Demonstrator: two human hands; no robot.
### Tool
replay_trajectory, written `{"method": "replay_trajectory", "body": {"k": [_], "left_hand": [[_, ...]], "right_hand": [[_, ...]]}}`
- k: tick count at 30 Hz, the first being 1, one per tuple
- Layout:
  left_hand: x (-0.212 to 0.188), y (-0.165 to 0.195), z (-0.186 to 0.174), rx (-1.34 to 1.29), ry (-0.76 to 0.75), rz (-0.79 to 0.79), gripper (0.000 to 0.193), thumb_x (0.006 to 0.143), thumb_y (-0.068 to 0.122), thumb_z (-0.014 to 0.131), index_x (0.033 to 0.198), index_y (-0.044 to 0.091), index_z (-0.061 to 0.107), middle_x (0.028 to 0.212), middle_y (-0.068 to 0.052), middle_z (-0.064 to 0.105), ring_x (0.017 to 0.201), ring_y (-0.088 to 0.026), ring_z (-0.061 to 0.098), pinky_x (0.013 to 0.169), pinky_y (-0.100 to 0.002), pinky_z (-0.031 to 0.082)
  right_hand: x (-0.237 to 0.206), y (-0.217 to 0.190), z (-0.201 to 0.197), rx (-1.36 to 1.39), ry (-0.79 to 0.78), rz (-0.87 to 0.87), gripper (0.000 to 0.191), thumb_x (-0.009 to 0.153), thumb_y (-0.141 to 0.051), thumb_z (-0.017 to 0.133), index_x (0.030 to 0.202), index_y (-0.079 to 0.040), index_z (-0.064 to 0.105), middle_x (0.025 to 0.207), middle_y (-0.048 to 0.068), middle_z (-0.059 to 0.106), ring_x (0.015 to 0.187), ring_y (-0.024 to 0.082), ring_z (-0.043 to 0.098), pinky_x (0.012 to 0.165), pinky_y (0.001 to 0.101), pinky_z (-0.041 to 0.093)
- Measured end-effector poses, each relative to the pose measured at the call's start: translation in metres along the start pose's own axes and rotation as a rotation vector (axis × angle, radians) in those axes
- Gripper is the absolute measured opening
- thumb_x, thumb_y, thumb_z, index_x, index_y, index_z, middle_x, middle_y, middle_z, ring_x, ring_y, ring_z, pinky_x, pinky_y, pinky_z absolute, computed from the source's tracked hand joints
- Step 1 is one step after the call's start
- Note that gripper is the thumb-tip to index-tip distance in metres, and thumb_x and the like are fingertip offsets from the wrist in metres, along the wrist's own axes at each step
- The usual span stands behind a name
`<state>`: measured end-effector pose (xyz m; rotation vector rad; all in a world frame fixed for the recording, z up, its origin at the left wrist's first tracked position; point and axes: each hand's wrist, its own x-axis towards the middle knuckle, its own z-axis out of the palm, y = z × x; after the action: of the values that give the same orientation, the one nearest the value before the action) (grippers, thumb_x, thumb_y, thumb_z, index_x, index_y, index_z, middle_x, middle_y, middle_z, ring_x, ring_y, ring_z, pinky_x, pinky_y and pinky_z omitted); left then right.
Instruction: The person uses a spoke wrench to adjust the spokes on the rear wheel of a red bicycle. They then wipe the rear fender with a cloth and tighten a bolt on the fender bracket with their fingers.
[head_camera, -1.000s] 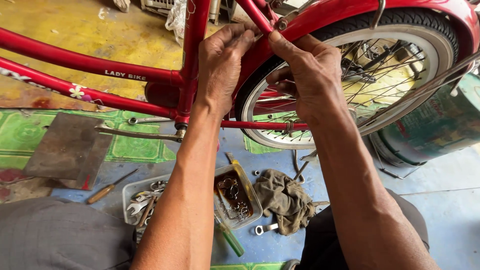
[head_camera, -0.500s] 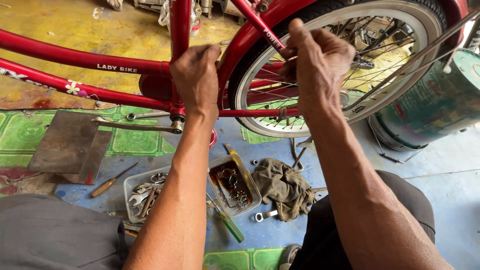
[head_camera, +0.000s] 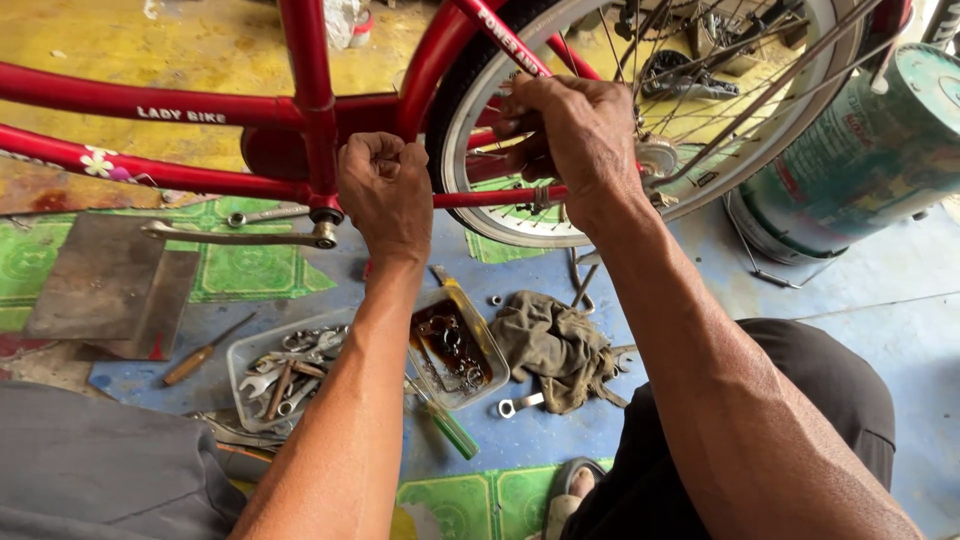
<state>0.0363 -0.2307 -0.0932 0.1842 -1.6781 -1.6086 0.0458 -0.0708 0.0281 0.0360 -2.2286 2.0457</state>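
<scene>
On a workshop floor, seen from the head camera, a person works at a red bicycle frame beside its rear wheel. The left hand is curled into a fist against the frame just above the bottom bracket, by the bare crank arm; whether it grips anything cannot be told. The right hand is closed over the red stay at the tyre's edge, fingers bent around something hidden from view. Below the forearms lie a tray of oily small parts, a clear tray of spanners, a green-handled screwdriver, a wooden-handled screwdriver and a crumpled rag. A green drum lies beside the wheel.
</scene>
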Motion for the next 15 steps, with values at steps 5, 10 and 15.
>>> {"method": "replay_trajectory", "body": {"k": [5, 10, 15], "left_hand": [[-0.029, -0.005, -0.002, 0.05, -0.017, -0.029, 0.013, 0.085, 0.012, 0.07, 0.082, 0.003, 0.061, 0.079, -0.003, 0.061, 0.068, -0.012, 0.054, 0.065, -0.028, 0.048], [-0.048, -0.011, -0.003, 0.032, -0.191, -0.054, 0.015, 0.081, 0.016, 0.075, 0.083, 0.004, 0.066, 0.074, -0.002, 0.068, 0.067, -0.012, 0.063, 0.063, -0.028, 0.051], [-0.066, -0.023, -0.012, 0.036, -0.359, -0.208, 0.017, 0.082, 0.02, 0.07, 0.083, 0.002, 0.07, 0.076, -0.007, 0.074, 0.069, -0.014, 0.068, 0.067, -0.029, 0.055]], "right_hand": [[-0.008, 0.012, 0.001, -0.223, -0.108, 0.199, 0.023, 0.084, -0.018, 0.072, 0.102, -0.006, 0.079, 0.087, 0.009, 0.081, 0.06, 0.015, 0.07, 0.049, 0.0289, 0.059], [-0.016, 0.031, 0.007, -0.389, -0.271, 0.318, 0.023, 0.089, -0.019, 0.07, 0.107, -0.006, 0.078, 0.098, 0.009, 0.082, 0.075, 0.017, 0.078, 0.061, 0.0304, 0.065], [-0.024, 0.055, 0.01, -0.603, -0.377, 0.423, 0.027, 0.092, -0.021, 0.069, 0.113, -0.006, 0.076, 0.101, 0.009, 0.081, 0.077, 0.016, 0.077, 0.059, 0.0292, 0.063]]}}
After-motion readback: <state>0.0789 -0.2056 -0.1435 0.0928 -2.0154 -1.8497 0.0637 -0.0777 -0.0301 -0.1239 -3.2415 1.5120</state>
